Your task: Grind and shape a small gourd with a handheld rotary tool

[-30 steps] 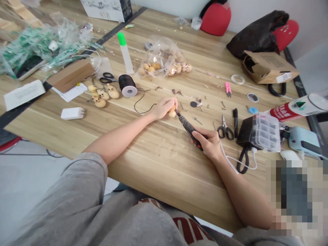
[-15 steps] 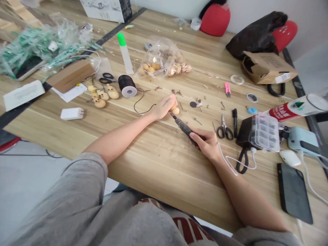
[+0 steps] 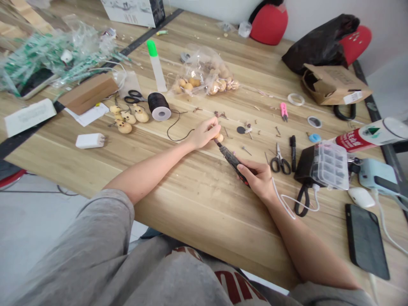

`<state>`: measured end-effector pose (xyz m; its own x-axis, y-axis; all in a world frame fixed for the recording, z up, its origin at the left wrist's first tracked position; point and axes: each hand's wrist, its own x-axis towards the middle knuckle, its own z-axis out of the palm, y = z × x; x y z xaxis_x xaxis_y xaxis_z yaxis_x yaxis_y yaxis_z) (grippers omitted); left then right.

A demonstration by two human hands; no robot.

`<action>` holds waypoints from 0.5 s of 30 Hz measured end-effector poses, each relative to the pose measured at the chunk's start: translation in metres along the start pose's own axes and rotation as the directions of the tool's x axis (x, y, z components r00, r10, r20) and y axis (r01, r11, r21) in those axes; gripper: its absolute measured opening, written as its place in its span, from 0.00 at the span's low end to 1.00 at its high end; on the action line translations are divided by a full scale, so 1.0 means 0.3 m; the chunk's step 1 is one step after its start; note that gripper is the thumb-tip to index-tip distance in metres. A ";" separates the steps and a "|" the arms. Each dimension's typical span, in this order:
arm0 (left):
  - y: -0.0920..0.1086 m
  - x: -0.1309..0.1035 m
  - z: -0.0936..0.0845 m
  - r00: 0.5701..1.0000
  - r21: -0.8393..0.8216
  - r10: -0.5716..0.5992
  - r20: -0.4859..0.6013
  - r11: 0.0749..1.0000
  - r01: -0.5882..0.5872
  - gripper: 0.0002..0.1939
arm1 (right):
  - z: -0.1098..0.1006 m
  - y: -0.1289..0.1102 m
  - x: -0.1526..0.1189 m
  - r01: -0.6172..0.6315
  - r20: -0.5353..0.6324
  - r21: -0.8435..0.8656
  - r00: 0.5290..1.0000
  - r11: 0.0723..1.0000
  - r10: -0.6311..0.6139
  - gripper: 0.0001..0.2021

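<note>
My left hand point(image 3: 205, 133) is closed on a small pale gourd point(image 3: 220, 138), most of which its fingers hide. My right hand point(image 3: 256, 175) grips a dark rotary tool point(image 3: 232, 160), whose tip points up and left and meets the near side of the gourd or stops just short of it; which one, I cannot tell. Loose bits and small pieces point(image 3: 248, 128) lie on the wooden table point(image 3: 191, 191) just beyond. Left of my left hand are a spool of black cord point(image 3: 159, 107) and several gourds with drawn faces point(image 3: 123, 126).
A clear bag of gourds point(image 3: 204, 72) lies beyond my hands. To the right are scissors point(image 3: 279, 159), a black marker point(image 3: 292, 153), a compartment box point(image 3: 331, 165), a phone point(image 3: 366, 240) and a white cable point(image 3: 288, 208). A brown box point(image 3: 89, 93) is at the left.
The fingers of my left hand have shifted and curled more around the gourd. The rotary tool has moved very slightly to the right.
</note>
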<state>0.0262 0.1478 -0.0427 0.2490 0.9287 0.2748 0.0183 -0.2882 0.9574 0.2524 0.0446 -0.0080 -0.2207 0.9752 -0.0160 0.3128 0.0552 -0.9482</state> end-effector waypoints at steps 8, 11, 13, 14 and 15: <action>0.000 -0.001 -0.002 1.000 -0.019 -0.011 0.026 1.000 0.012 0.17 | 0.002 0.002 -0.002 -0.024 -0.023 0.009 0.999 1.000 0.024 0.20; -0.003 0.001 -0.003 0.999 -0.042 -0.018 0.045 0.999 0.020 0.17 | 0.002 0.002 -0.002 -0.024 -0.025 0.009 0.999 1.000 0.024 0.20; -0.007 0.002 -0.005 0.999 -0.049 -0.010 0.051 0.999 0.013 0.16 | 0.001 0.002 -0.002 -0.027 -0.023 0.010 0.999 1.000 0.027 0.20; -0.008 0.003 -0.006 0.999 -0.039 0.001 0.054 0.999 0.001 0.16 | -0.001 0.002 -0.002 -0.031 -0.026 0.013 0.999 0.999 0.031 0.20; -0.009 0.003 -0.008 0.998 -0.021 0.020 0.058 1.000 -0.019 0.16 | -0.002 0.002 -0.001 -0.036 -0.031 0.018 0.999 0.999 0.037 0.20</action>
<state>0.0241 0.1499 -0.0449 0.3050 0.9076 0.2884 -0.0065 -0.3009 0.9536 0.2533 0.0444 -0.0083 -0.1804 0.9827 -0.0408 0.3038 0.0162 -0.9526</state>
